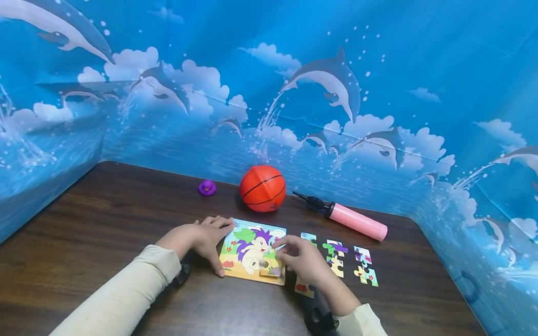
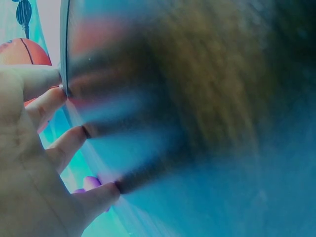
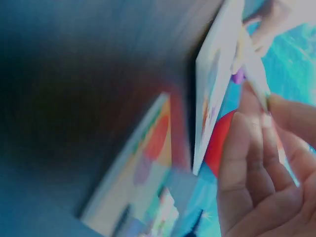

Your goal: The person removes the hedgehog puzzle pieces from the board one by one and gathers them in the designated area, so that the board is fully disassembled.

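Observation:
A hedgehog picture puzzle board (image 1: pixel 245 249) lies flat on the dark wooden table (image 1: pixel 108 230). My left hand (image 1: pixel 214 239) rests against the board's left edge, its straight fingers (image 2: pixel 54 101) touching the rim and the thumb at the near corner. My right hand (image 1: pixel 282 251) hovers over the board's right side and pinches a thin puzzle piece (image 3: pixel 256 74) between thumb and fingertips, just above the board (image 3: pixel 215 89). Another loose piece (image 1: pixel 305 288) lies by my right wrist, and it shows blurred in the right wrist view (image 3: pixel 143 168).
Several loose puzzle pieces (image 1: pixel 363 256) lie right of the board. An orange toy basketball (image 1: pixel 262 188), a small purple duck (image 1: pixel 207 187) and a pink hand pump (image 1: pixel 355 221) sit behind it. Blue dolphin-print walls enclose the table on three sides.

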Available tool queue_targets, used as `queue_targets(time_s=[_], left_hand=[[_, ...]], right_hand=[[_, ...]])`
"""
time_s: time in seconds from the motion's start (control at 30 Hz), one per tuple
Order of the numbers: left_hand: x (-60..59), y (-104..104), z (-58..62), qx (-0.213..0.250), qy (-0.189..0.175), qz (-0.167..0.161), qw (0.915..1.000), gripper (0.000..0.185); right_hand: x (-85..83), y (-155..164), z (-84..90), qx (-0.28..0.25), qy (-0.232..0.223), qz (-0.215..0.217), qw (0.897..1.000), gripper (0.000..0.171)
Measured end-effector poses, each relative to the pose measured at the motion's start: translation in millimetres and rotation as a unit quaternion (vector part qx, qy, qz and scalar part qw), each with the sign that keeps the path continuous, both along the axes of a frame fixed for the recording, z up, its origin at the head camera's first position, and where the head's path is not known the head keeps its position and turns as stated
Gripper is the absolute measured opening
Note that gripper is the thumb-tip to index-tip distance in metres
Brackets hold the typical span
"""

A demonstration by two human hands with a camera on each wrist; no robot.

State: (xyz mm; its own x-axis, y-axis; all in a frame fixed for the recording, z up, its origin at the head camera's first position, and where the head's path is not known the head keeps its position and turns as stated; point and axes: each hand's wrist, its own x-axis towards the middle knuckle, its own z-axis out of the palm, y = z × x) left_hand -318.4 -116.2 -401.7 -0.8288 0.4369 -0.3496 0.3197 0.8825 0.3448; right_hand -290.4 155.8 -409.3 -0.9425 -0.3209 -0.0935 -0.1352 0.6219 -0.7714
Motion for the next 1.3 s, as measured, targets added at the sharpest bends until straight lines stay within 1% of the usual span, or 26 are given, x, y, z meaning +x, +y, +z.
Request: queue_targets(time_s=[0.07, 0.13, 0.23, 0.3, 0.37, 0.47, 0.5, 0.57, 0.7, 0.9, 1.0, 1.07, 1.13, 1.23, 1.3], left_hand=[[0.0, 0.1, -0.2, 0.002, -0.001, 0.0, 1.0, 0.118], [-0.1, 0.4, -0.7, 0.005, -0.003, -0.001, 1.0, 0.118], [-0.9, 1.2, -1.3, 0.004, -0.002, -0.002, 1.0, 0.118], [-1.7, 1.5, -1.4, 0.004, -0.001, -0.002, 1.0, 0.119], [-2.9, 1.3, -1.1, 0.005, 0.0, -0.002, 1.0, 0.12], [-3.9, 0.8, -0.1, 0.005, 0.001, -0.001, 1.0, 0.12], [-4.1, 0.4, 0.0, 0.005, 0.001, -0.001, 1.0, 0.12], [-3.9, -0.4, 0.5, 0.004, 0.0, -0.001, 1.0, 0.12], [-2.9, -1.7, 1.1, 0.006, -0.003, 0.001, 1.0, 0.12], [0.0, -1.6, 2.5, 0.009, -0.003, 0.002, 1.0, 0.118], [0.3, -1.4, 1.9, 0.011, -0.007, 0.0, 0.9999, 0.118], [-0.7, -1.8, 1.6, 0.011, -0.006, -0.002, 0.9999, 0.119], [-1.7, -2.5, 1.4, 0.012, -0.005, -0.004, 0.9999, 0.118], [-2.8, -3.9, 0.4, 0.012, -0.003, -0.003, 0.9999, 0.118], [-3.4, -5.0, -0.5, 0.012, -0.005, -0.002, 0.9999, 0.119]], right_hand=[[0.8, 8.3, -0.7, -0.058, -0.031, -0.025, 0.998, 0.021], [3.4, 21.2, -0.6, -0.107, -0.06, -0.054, 0.991, 0.026], [10.7, 49.3, 1.4, -0.144, -0.085, -0.091, 0.982, 0.03], [17.0, 71.7, 3.6, -0.148, -0.087, -0.108, 0.979, 0.031], [23.3, 94.7, 4.6, -0.135, -0.079, -0.122, 0.98, 0.032], [32.3, 125.9, 3.4, -0.089, -0.06, -0.155, 0.982, 0.031], [35.4, 134.8, 2.3, -0.07, -0.057, -0.17, 0.981, 0.031], [41.4, 149.9, -0.9, -0.035, -0.059, -0.201, 0.977, 0.029], [49.7, 170.4, -7.9, 0.001, -0.074, -0.241, 0.968, 0.025], [51.4, 181.7, -14.4, -0.004, -0.08, -0.259, 0.963, 0.027], [52.3, 181.5, -14.5, 0.008, -0.079, -0.263, 0.962, 0.025], [52.8, 180.5, -12.1, 0.03, -0.067, -0.259, 0.963, 0.027], [53.2, 179.3, -8.3, 0.076, -0.048, -0.253, 0.963, 0.029], [53.7, 176.5, -1.7, 0.139, -0.017, -0.243, 0.96, 0.034], [53.1, 173.6, 1.1, 0.161, -0.002, -0.239, 0.957, 0.036]])
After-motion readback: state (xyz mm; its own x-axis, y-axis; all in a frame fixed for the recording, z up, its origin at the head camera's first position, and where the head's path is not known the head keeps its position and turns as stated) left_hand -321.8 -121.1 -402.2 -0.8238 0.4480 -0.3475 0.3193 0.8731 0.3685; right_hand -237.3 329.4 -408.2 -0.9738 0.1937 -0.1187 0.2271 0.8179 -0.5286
